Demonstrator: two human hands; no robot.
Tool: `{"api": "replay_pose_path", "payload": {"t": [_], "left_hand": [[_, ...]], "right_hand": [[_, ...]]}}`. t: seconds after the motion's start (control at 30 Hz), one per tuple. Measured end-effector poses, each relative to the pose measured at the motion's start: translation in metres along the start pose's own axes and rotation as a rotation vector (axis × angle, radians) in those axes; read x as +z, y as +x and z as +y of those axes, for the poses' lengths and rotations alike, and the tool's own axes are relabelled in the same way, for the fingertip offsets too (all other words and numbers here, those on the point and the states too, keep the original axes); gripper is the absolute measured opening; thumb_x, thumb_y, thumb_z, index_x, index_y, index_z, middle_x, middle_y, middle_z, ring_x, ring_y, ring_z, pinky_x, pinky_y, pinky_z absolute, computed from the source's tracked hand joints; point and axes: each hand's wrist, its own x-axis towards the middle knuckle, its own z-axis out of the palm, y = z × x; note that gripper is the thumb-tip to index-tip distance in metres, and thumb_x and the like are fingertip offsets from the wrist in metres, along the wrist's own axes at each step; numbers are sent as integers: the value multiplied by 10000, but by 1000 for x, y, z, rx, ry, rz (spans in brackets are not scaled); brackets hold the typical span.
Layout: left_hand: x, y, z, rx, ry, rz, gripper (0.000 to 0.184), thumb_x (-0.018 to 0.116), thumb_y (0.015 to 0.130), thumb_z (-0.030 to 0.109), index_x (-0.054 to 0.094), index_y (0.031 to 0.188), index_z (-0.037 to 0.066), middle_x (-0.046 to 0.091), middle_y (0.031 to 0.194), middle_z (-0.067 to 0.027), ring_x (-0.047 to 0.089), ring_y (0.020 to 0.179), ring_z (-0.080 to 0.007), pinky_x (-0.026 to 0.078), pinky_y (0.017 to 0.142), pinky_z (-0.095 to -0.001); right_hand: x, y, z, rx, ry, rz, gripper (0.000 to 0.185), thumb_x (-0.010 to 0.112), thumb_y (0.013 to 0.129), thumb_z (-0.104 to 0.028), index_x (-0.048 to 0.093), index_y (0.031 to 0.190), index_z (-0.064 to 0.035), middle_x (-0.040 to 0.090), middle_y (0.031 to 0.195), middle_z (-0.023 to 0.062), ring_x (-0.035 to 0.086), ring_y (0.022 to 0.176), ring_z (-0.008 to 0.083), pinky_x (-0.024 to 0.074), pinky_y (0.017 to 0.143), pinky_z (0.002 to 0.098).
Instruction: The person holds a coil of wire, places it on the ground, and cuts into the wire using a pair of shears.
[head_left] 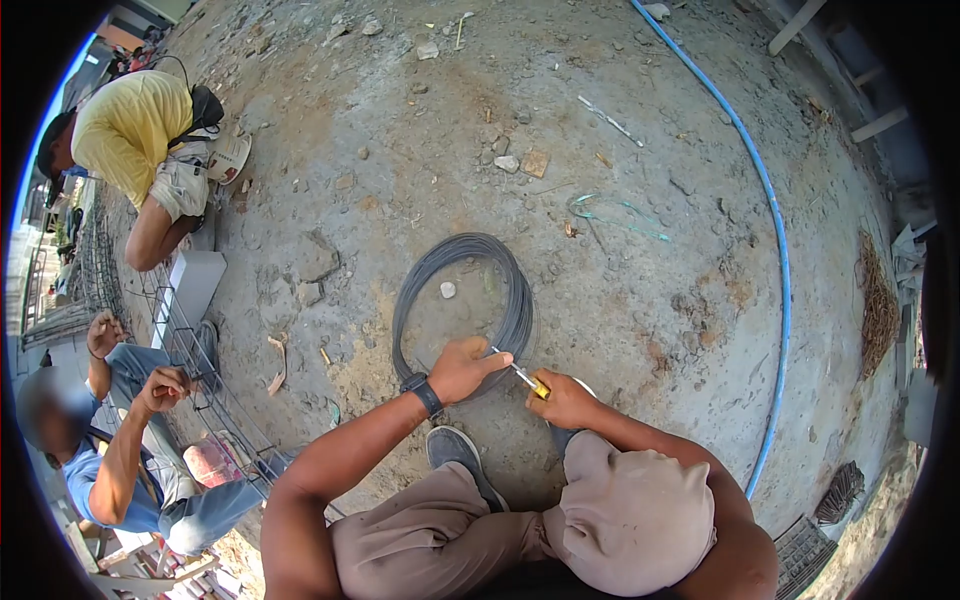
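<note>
A coil of dark grey wire [408, 290] lies on the ground in front of my feet. Over its near edge is my left hand [466, 369], a watch on its wrist, fingers curled and thumb stretched toward the tool's tip. Whatever those fingers grip is hidden. Just to the right, my right hand [566, 402] is closed around a yellow-handled tool [541, 388] with a thin metal shaft. The shaft points up and left, close to my left thumb. The tool's exact kind is not clear.
A blue hose [765, 190] curves along the right. At left, a seated person [120, 470] has both hands raised by a steel rebar cage [215, 400]. Farther back, a person in yellow [135, 130] bends near a white bucket [230, 158]. Small stones [507, 163] and debris lie ahead.
</note>
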Motion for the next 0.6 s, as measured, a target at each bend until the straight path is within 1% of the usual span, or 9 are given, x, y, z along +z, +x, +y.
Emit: {"api": "replay_pose_path", "payload": {"t": [0.03,0.13,0.23,0.37,0.43,0.47,0.53,0.57,0.6], "left_hand": [[1,1,-2,12,5,14,547,823,881,435,556,704,-9,409,637,-24,362,639,-114,337,564,-365],[0,-2,0,15,-32,54,543,815,889,428,549,709,-10,423,641,-31,372,636,-115,340,564,-365],[-2,-4,4,24,-65,80,543,812,893,427,546,713,-10,426,644,-31,382,637,-115,345,568,-364],[-3,2,4,11,-24,59,517,815,890,422,582,743,-15,458,649,-38,414,646,-119,368,581,-362],[-8,3,7,-31,-50,-14,363,816,916,308,620,787,31,498,694,37,422,662,-65,356,575,-302],[-10,3,8,-51,-63,-51,291,817,928,251,639,809,54,518,717,74,427,670,-38,350,571,-272],[-14,9,-11,21,-77,-144,208,803,935,204,676,922,39,591,790,57,486,714,-41,399,611,-260],[-14,12,-22,56,-83,-189,184,796,939,180,695,978,32,628,827,48,515,736,-42,423,631,-254],[-16,11,-17,29,-107,-219,183,793,936,156,694,1017,25,650,866,35,538,764,-46,443,656,-253]], "right_hand": [[0,-1,-1,41,30,-25,479,666,911,-311,582,1300,-44,696,1005,253,690,938,406,525,816,493],[-2,-6,-4,31,46,-6,529,678,937,-354,576,1366,-62,699,1085,234,681,1003,381,522,871,463],[-7,-11,-7,48,41,12,548,656,974,-369,555,1421,-68,692,1149,232,671,1057,388,513,918,455],[-7,-10,-7,18,-83,97,494,602,1009,-405,566,1365,-63,697,1141,227,671,1062,403,511,909,481],[-10,-10,-8,-2,-198,125,471,572,1023,-433,573,1304,-55,694,1141,233,670,1062,414,510,901,500],[-10,-11,-9,14,-197,99,457,563,1027,-439,570,1271,-53,692,1131,236,669,1057,421,508,898,509],[-12,-12,-14,50,-195,47,438,544,1035,-452,563,1205,-49,687,1113,242,666,1048,434,505,892,526],[-12,-13,-12,27,-198,49,432,542,1037,-448,558,1192,-46,684,1103,246,665,1044,439,504,892,530],[-10,-12,-8,2,-200,48,426,539,1039,-445,553,1179,-43,681,1094,249,665,1039,443,504,893,533]]}}
